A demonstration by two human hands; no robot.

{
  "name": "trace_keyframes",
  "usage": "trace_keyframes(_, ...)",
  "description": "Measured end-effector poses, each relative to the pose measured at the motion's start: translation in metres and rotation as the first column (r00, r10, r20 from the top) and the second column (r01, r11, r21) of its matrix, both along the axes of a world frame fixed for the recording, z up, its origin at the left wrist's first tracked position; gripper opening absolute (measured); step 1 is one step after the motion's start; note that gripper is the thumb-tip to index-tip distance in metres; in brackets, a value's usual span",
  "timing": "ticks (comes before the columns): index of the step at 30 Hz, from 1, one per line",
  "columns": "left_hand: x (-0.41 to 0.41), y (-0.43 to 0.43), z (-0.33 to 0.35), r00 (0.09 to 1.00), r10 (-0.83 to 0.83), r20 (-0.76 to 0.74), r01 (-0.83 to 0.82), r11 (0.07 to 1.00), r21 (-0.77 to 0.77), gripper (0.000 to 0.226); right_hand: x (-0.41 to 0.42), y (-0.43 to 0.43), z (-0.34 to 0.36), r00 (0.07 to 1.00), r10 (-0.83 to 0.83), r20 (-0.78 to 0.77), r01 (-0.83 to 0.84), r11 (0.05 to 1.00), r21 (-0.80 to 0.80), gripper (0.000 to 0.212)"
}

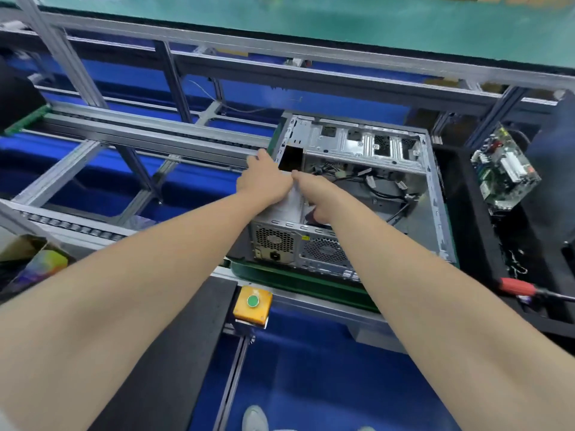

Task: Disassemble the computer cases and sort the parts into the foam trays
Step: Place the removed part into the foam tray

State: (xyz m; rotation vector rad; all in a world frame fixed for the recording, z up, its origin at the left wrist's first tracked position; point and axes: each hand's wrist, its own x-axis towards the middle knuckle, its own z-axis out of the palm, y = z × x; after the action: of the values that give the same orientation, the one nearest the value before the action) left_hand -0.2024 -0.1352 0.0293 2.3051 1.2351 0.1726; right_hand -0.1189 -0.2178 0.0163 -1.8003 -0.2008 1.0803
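Observation:
An open grey computer case (432, 194) lies on its side on a green pallet (298, 279) on the conveyor, with loose black cables inside. The silver power supply (273, 237) sits in the case's near left corner, its fan grille facing me. My left hand (261, 178) grips the power supply's far left top edge. My right hand (314, 197) curls over its top right side, fingers reaching down into the case. A black foam tray (466, 231) at the right holds a removed circuit board (504, 172).
A red-handled screwdriver (519, 289) lies on the foam tray at the right. A yellow box with a green button (252, 306) sits at the conveyor's near edge. Aluminium frame rails (149, 135) run to the left and behind. My shoe shows on the blue floor below.

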Motion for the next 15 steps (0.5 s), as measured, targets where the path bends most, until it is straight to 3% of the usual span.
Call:
trace_keyframes(2,-0.002,0.010,-0.013,0.999,0.032,-0.003,-0.032,0.983,-0.180,0.074,0.000,0.006,-0.009,0.997,0.083,-0.012,-0.083,0.995,-0.053,0.074)
trace_keyframes(4,-0.001,0.015,-0.023,0.998,0.042,0.055,-0.026,0.966,-0.258,0.072,0.002,0.011,-0.017,0.993,0.105,0.056,-0.097,0.987,-0.126,0.093)
trace_keyframes(9,0.003,0.019,-0.035,0.996,0.017,0.087,0.000,0.982,-0.191,0.072,0.005,0.014,-0.028,0.979,0.071,0.192,-0.039,0.986,-0.164,0.098)
trace_keyframes(15,0.007,0.020,-0.039,0.995,0.007,0.100,0.009,0.988,-0.153,0.064,0.007,0.017,-0.030,0.949,0.051,0.311,-0.004,0.989,-0.149,0.088)
